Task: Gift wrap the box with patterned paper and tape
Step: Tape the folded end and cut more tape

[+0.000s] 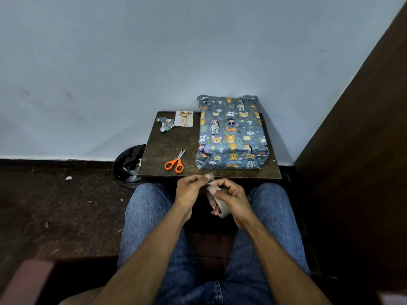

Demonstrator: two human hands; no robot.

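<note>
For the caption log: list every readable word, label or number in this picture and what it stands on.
"Happy Birthday", gold script, small and only just legible: on the white card at the table's far edge.
Wrapped box: animal pictures only, no words.
Scissors and tape roll: no readable text.

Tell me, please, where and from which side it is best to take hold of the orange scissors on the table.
Grip the scissors by the orange handle loops, coming from the near table edge. The loops point toward the person, the closed blades point away toward the wall, and the left hand is nearest.
</note>
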